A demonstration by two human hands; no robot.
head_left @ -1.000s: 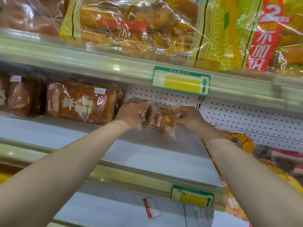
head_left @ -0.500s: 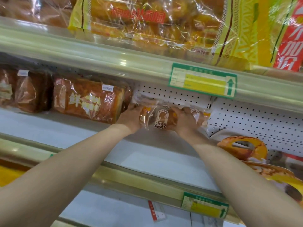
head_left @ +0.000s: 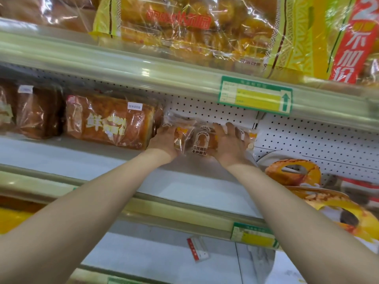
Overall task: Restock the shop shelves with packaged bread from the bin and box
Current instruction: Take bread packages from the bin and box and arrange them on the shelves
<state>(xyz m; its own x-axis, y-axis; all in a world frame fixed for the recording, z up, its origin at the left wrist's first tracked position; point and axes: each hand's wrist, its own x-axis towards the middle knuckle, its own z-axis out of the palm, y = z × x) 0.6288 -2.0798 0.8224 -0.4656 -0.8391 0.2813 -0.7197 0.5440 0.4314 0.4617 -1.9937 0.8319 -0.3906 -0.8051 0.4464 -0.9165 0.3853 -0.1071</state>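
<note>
Shelf space on the middle shelf (head_left: 102, 158) is filling. Just right of the large loaf (head_left: 108, 121), the small bread packets (head_left: 201, 140) you held nearer a second ago now sit far back against the perforated panel (head_left: 205, 111). Your left hand (head_left: 164, 141) grips the leftmost packet. Your right hand (head_left: 227, 144), fingers spread, presses on the others. This batch looks placed.

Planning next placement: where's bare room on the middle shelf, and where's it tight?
Bare: front strip of the middle shelf, between the front rail and the big loaf. Tight: the back, where the big loaf sits beside the small packets held by the left hand and right hand.
</note>
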